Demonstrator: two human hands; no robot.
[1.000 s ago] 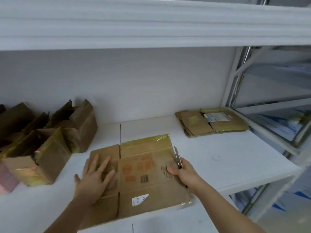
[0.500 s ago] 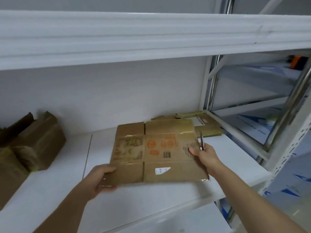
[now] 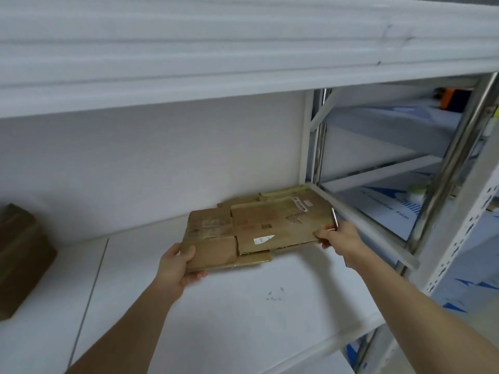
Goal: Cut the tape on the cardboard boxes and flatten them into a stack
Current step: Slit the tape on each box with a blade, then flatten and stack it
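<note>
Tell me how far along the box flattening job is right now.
Done: a stack of flattened brown cardboard boxes lies at the back right of the white shelf. In hand: another flattened brown cardboard box is held over the shelf near that stack, the left hand gripping its near left corner, the right hand its right edge together with a thin metal cutter. Left: at least one unflattened brown cardboard box at the far left.
</note>
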